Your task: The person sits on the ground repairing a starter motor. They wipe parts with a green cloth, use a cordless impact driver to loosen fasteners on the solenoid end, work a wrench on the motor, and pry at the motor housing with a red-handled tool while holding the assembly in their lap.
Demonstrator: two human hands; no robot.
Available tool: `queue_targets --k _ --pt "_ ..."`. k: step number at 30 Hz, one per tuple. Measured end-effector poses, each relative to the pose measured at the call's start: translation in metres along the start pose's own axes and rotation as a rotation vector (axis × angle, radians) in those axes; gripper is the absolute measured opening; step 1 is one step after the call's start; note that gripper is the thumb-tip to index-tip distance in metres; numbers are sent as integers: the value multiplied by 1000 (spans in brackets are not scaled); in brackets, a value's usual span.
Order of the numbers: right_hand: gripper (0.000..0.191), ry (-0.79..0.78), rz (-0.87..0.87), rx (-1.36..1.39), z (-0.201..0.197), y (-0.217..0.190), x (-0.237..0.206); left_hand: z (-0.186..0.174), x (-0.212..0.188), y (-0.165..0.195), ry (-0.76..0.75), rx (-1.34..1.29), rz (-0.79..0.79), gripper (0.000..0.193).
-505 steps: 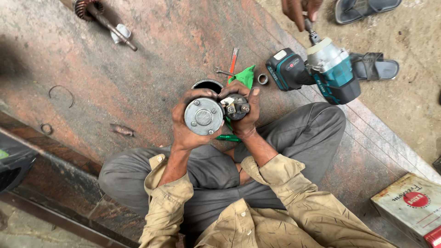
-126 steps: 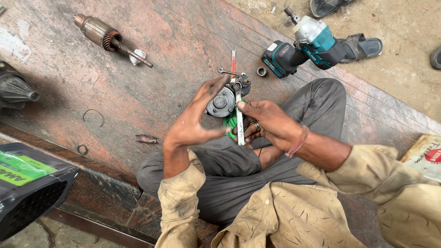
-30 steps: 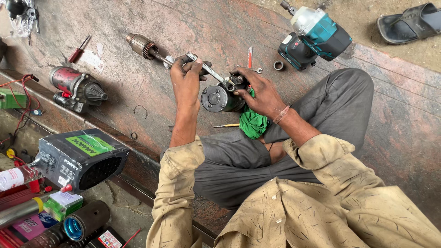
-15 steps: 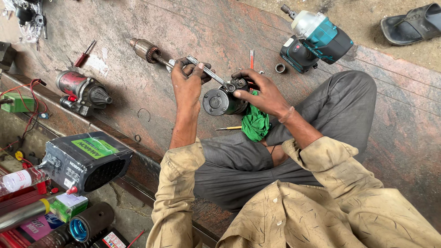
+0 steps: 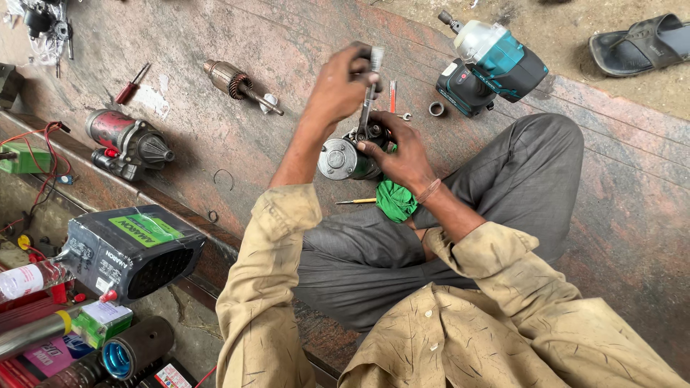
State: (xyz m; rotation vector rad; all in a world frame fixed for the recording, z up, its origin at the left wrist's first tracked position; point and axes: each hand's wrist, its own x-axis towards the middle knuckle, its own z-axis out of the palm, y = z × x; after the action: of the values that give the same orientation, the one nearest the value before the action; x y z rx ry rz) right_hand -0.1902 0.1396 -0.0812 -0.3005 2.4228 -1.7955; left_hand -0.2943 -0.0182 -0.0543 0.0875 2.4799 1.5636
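Gripping a slim metal wrench [image 5: 368, 100] near its upper end, left hand [image 5: 341, 90] closed round the handle just above frame centre, fingers blocking most of the grip from view. Lower end of the wrench dropping into the top of a small cylindrical motor housing [image 5: 343, 159], exact point of contact hidden by the right hand [image 5: 399, 154], clamped over the housing's far side. Only the round grey end plate and a strip of the body showing; fastener under the tool impossible to make out. Green rag [image 5: 394, 200] bunched under the right wrist, partly tucked out of sight against the grey trousers. Thin yellow-handled screwdriver [image 5: 357, 201] lying on the stone slab [image 5: 618, 208] just left of the rag.

Teal cordless impact driver [image 5: 492, 65] resting at upper right, small metal ring [image 5: 436, 109] and a red-handled tool [image 5: 392, 95] beside it, the latter half masked by the wrench. Armature with shaft [image 5: 237, 82] at upper centre-left, red-handled screwdriver [image 5: 132, 85] further left. Red and grey starter motor [image 5: 128, 142] at left, black battery [image 5: 133, 248] at lower left. Sandal [image 5: 640, 52] cut off by the upper right edge. Bottles and cans at bottom left cropped, too crowded to tell apart.
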Motion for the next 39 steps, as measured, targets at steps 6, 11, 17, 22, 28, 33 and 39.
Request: queue_targets --k 6,11,17,22,28,33,39 --pt "48 60 80 -61 11 13 -7 35 -6 21 -239 342 287 42" --pt "45 93 -296 -168 14 43 -3 36 -58 43 -323 493 396 40" --pt "50 81 -431 -452 21 52 1 47 -119 45 -241 861 584 41" --pt "51 12 -264 -1 -4 38 5 47 -172 15 -18 955 691 32" --pt "53 -15 -283 -29 -8 18 -2 30 -205 -21 -16 1101 730 31" --pt "55 -38 -293 -2 -12 13 -6 11 -211 -12 124 807 710 33" --pt "28 -47 -426 -31 -12 -3 1 -22 -207 10 678 344 657 12"
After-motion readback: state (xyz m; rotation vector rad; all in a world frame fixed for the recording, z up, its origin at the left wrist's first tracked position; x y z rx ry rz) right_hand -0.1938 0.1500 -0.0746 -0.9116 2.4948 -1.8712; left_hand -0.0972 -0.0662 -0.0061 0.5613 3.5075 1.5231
